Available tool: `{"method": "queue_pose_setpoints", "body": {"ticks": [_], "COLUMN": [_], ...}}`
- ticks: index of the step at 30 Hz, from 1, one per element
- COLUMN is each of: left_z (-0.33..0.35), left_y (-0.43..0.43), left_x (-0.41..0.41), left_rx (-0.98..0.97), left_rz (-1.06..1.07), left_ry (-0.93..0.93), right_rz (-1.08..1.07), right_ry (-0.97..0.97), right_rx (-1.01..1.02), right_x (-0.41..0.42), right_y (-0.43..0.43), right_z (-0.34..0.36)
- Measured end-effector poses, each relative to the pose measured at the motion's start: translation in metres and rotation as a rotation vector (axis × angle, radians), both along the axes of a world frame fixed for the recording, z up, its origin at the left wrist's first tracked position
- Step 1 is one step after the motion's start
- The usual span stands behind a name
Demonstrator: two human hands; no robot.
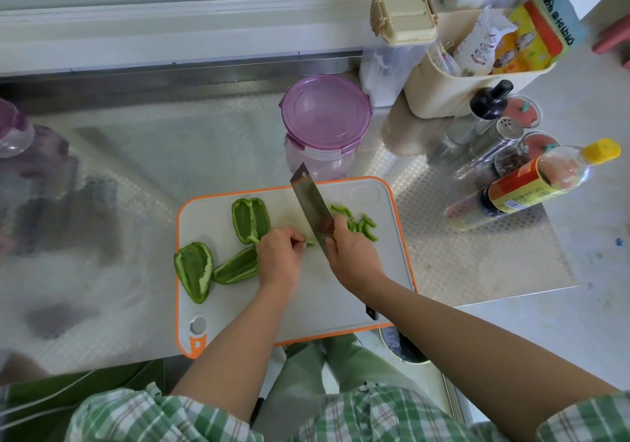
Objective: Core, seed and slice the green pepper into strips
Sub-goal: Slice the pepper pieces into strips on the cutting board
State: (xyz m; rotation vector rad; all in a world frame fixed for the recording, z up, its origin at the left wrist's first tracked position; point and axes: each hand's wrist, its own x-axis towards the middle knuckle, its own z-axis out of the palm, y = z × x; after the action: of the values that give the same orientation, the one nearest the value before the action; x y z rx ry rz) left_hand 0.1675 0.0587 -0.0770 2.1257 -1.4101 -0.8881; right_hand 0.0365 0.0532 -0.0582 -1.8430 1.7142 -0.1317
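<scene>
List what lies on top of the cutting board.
Three big pepper pieces, cut strips, and a small piece pinched by the left hand beside the cleaver held by the right hand. Anything under the hands is hidden.

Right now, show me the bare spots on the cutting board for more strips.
Bare: the cutting board's near edge between the forearms, and its far left corner beyond the pepper pieces. Crowded: three pepper pieces fill the left side, strips pile right of the cleaver gripped by the right hand, and the left hand pinches a pepper end mid-board.
</scene>
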Motion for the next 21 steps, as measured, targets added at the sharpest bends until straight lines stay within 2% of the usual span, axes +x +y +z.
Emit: {"method": "queue_pose_setpoints", "body": {"ticks": [4, 15, 21], "left_z": [0.0, -0.002, -0.001], "left_y": [0.0, 0.002, 0.003], "left_x": [0.001, 0.002, 0.002], "left_rx": [-0.011, -0.032, -0.031], "left_rz": [-0.012, -0.009, -0.006], "left_ry": [0.008, -0.005, 0.0], "right_rz": [0.029, 0.094, 0.057], "right_ry": [-0.015, 0.112, 0.1], "right_rx": [-0.004, 0.061, 0.037], "right_x": [-0.002, 0.012, 0.015], "right_y": [0.003, 0.003, -0.004], "right_z": [0.007, 0.002, -0.005]}}
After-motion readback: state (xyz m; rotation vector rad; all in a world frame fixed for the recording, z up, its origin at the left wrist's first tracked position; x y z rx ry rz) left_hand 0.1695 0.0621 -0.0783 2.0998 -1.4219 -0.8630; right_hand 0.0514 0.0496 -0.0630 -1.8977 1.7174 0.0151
